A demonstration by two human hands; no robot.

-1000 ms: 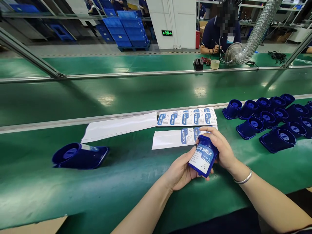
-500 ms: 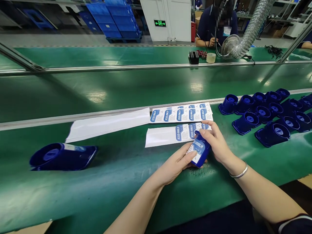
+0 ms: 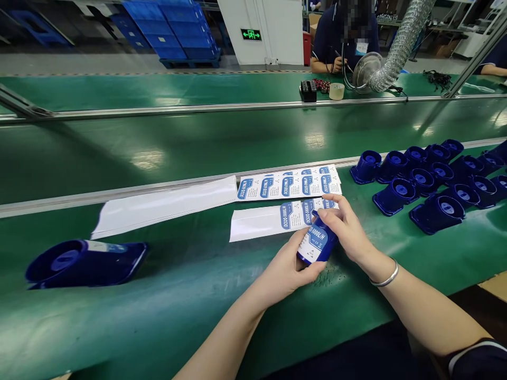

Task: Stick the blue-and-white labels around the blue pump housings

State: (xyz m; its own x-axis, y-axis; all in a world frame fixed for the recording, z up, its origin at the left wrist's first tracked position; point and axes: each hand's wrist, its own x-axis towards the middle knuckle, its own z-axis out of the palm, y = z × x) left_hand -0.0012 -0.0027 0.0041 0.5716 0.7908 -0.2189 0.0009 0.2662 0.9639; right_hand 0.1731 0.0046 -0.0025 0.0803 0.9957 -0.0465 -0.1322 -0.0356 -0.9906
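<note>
Fingers (image 3: 297,243) of left hand (image 3: 283,272) and right hand (image 3: 352,235) grip a labelled blue plastic housing (image 3: 321,244); round-mouthed dark-blue plastic cups (image 3: 423,191) at two o'clock contain discs (image 3: 447,208).

The person's left hand (image 3: 283,274) is holding a labelled dark-blue plastic housing (image 3: 318,240) beside a half-blank white label strip (image 3: 253,224), and the right hand (image 3: 350,227) is touching it. Round-mouthed dark-blue plastic housings (image 3: 422,182) are standing right of the strip.

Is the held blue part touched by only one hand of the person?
No, the left hand and the right hand both touch the held blue part.
</note>
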